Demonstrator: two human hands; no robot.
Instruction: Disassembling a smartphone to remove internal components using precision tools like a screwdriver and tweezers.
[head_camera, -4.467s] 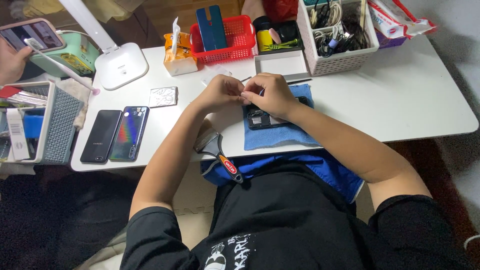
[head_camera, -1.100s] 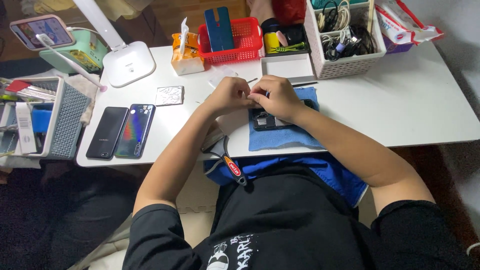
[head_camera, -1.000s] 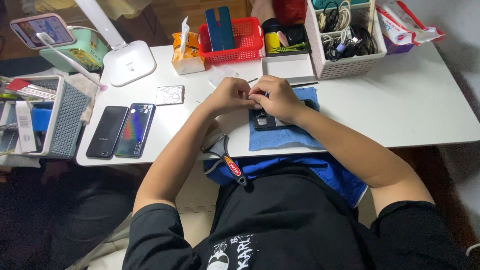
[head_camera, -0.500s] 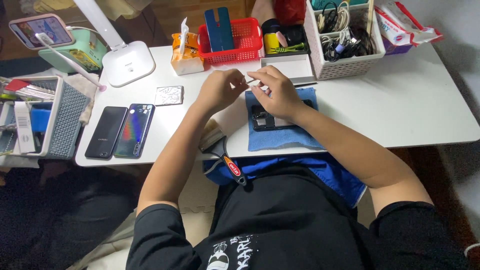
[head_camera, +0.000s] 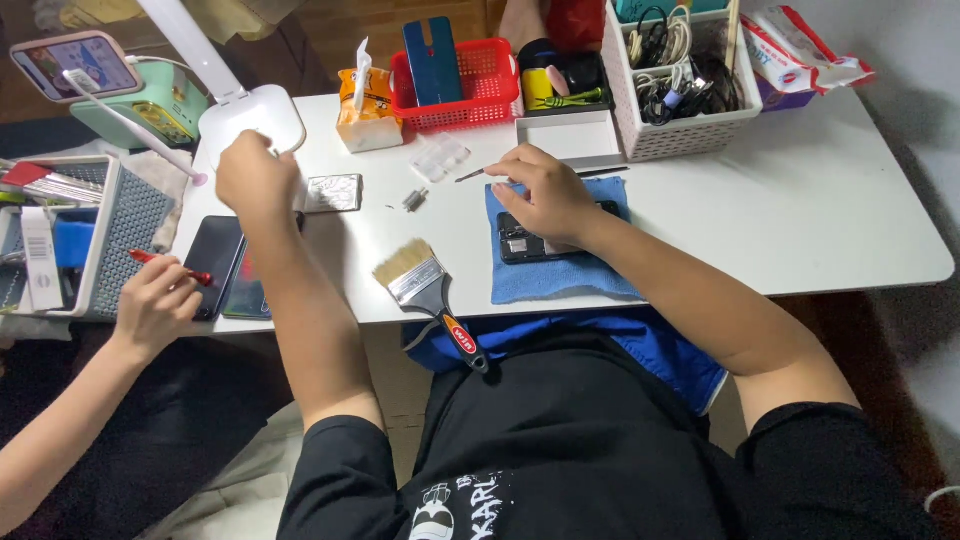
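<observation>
My right hand (head_camera: 548, 195) rests on an opened dark phone (head_camera: 520, 246) that lies on a blue cloth (head_camera: 560, 282). It pinches a thin metal tool (head_camera: 470, 175) that points left. My left hand (head_camera: 256, 180) is stretched out to the left, over the table edge between the white lamp base (head_camera: 252, 108) and a small silver plate (head_camera: 333, 192). Its fingers curl downward and whatever they hold is hidden. A small grey part (head_camera: 413, 200) lies between my hands.
A paintbrush (head_camera: 425, 285) lies at the front edge of the white table (head_camera: 800, 200). Two dark phones (head_camera: 215, 262) lie at the left. Another person's hand (head_camera: 155, 305) holds a red tool (head_camera: 165, 262) beside a grey basket (head_camera: 120, 230). A red basket (head_camera: 480, 75) and a white basket (head_camera: 690, 135) stand at the back.
My left hand has left the phone and swung left toward the lamp base. My right hand has dropped onto the phone. Another person's hand with a red tool has come in at the left.
</observation>
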